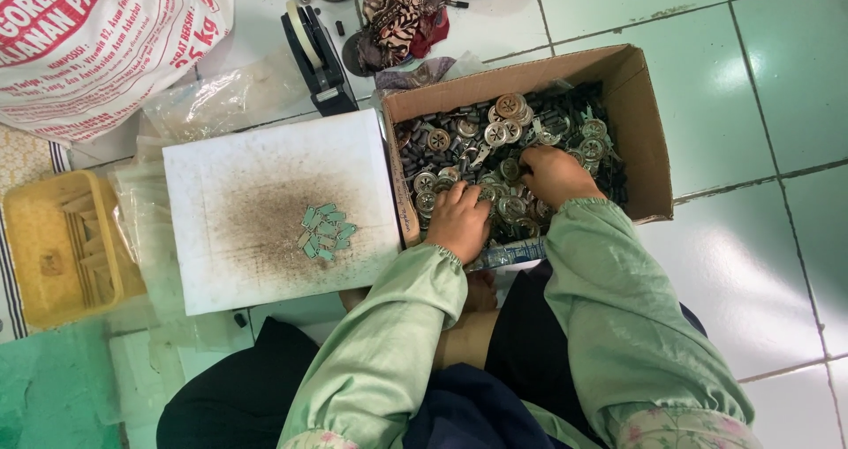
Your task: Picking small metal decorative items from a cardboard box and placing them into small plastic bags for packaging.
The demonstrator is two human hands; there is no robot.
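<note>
Seated on a pale green tiled floor (pixel 760 78), both arms in light green sleeves reaching into an open brown cardboard box (pixel 638 105) heaped with small dark cylindrical pieces (pixel 424 153) and round silvery metal wheel-shaped discs (pixel 497 134). Left hand (pixel 459 222) palm down on the heap near the box's near-left corner, fingers curled into the parts; whether anything is gripped, impossible to tell. Right hand (pixel 554 175) just beside it, further into the box, fingers bent and dug among the discs, grip likewise hidden. Immediately left of the box, touching its side, a flat white board (pixel 221 264) smudged dark brown at the middle, with a small cluster of pale green rectangular tags (pixel 325 231) lying on it. Beyond the board, a black tape dispenser (pixel 316 52) and a crumpled patterned cloth (pixel 397 12). At far left, a yellow plastic basket (pixel 62 246), clear plastic bags (pixel 203 100) and a large white printed sack (pixel 97 43).
</note>
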